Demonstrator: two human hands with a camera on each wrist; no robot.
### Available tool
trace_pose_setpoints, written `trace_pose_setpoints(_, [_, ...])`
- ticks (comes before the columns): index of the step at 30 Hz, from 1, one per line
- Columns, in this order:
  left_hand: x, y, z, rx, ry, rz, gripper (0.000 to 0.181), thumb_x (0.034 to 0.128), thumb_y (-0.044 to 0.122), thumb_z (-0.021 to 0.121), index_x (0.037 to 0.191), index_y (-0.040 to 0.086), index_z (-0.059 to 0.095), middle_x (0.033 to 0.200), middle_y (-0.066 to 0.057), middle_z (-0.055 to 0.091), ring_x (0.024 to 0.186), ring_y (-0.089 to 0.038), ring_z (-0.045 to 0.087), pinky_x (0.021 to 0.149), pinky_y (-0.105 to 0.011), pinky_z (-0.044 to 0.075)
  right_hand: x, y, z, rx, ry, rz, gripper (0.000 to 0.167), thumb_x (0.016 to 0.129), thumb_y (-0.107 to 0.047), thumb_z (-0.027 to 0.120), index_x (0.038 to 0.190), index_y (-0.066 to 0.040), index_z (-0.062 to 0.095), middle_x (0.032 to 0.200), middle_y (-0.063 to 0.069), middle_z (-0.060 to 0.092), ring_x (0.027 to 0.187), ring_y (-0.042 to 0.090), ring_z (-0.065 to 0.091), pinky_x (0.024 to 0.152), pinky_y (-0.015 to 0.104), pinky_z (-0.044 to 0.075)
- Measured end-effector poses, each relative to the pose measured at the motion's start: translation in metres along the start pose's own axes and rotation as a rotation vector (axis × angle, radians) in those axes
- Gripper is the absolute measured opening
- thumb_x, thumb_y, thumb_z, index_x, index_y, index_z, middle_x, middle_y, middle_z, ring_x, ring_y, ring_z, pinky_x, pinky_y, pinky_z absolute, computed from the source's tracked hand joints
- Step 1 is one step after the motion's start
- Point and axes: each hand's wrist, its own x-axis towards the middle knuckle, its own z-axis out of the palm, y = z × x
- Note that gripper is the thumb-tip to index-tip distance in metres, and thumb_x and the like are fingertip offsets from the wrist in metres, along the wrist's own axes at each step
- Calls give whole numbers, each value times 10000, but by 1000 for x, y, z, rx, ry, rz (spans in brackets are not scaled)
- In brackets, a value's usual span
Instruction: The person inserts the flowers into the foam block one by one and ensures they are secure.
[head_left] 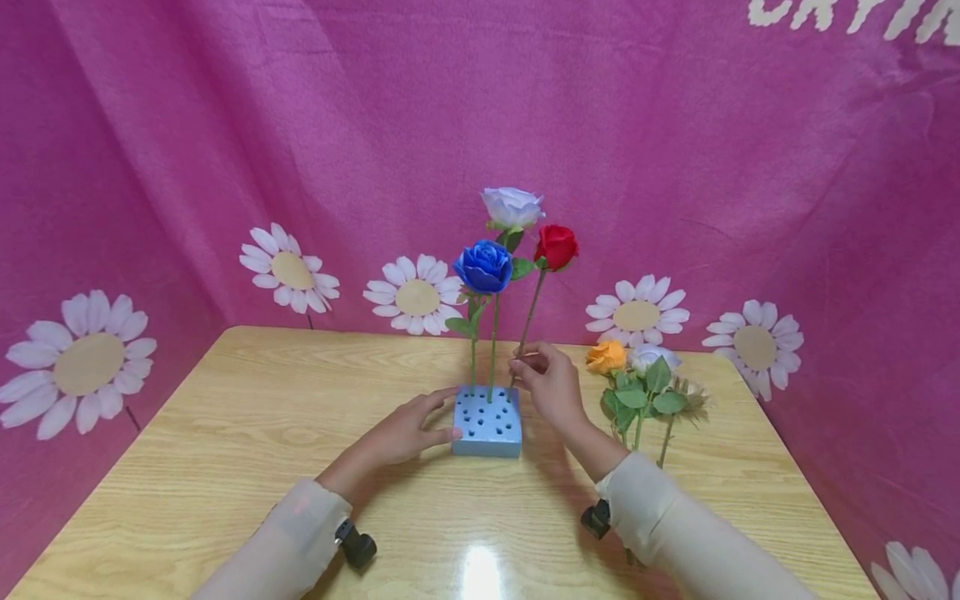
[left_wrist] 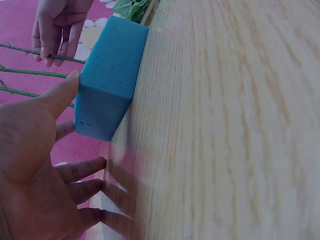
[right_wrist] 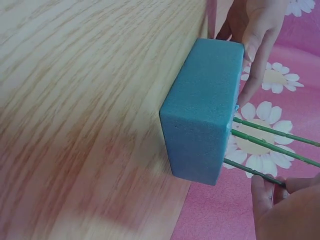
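A light-blue foam block [head_left: 486, 448] with several holes in its top stands on the table. Thumb and index finger of my left hand [head_left: 401, 429] touch its left side, fairly straight; the other fingers [left_wrist: 82, 190] spread free beside it. My right hand [head_left: 553, 390] pinches the green stem of a red rose [head_left: 557, 247] low down, between thumb and fingers. That stem's lower end meets the block's top at the back right, leaning slightly right; its depth is hidden. A blue rose [head_left: 483, 267] and a pale lavender rose [head_left: 513, 207] stand upright in the block.
On the wooden table [head_left: 300, 375], to the right, lie an orange rose [head_left: 606, 357], a pale rose [head_left: 654, 357] and a withered-looking whitish flower [head_left: 690, 396], with leafy stems. A pink cloth [head_left: 375, 125] with printed daisies hangs around the table's back and sides.
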Motion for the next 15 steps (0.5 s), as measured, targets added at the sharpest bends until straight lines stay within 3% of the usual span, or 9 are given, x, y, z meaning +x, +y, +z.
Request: trace_pose_setpoints(15, [0,-1,0,-2,-2,1,750,966,504,692,1610,302,365,1593,-126,446,1484,-382,378,1166,-637,318,-1,1,-1,2,5,8,152,953,67,675,1103,74,658,1038,296,724,963,385,734,821,401,622])
